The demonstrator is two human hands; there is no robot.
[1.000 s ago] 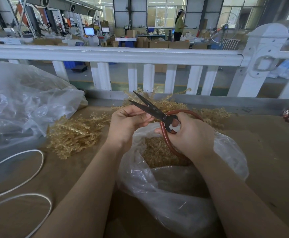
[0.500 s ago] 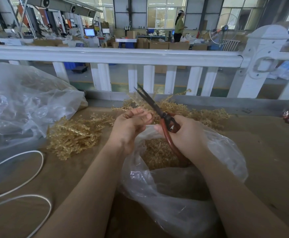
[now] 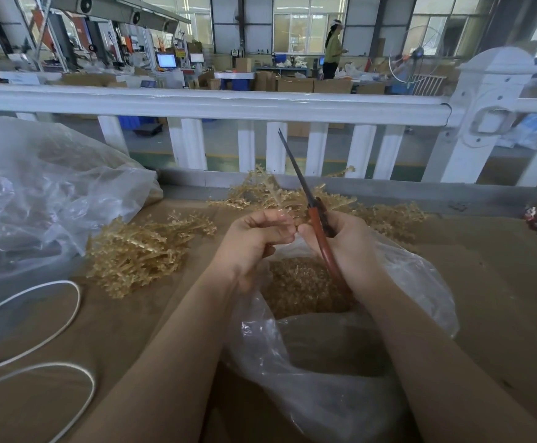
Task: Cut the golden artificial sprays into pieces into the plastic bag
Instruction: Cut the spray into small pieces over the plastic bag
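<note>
While the left hand pinches a small sprig over the plastic bag, the right hand grips the scissors, blades closed, tips up. Reopen, snip w/ fingers clear; uncut golden sprays lie on worktop, left of bag.

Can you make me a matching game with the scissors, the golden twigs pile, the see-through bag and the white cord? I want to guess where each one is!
Things:
1. scissors
2. pile of golden sprays
3. plastic bag
4. white cord

Places:
A. under both hands, cut pieces inside
B. gripped by the right hand, blades nearly closed
C. looped at the table's near left
D. on the table, left of the left hand

Pairs: 1-B, 2-D, 3-A, 4-C
</note>
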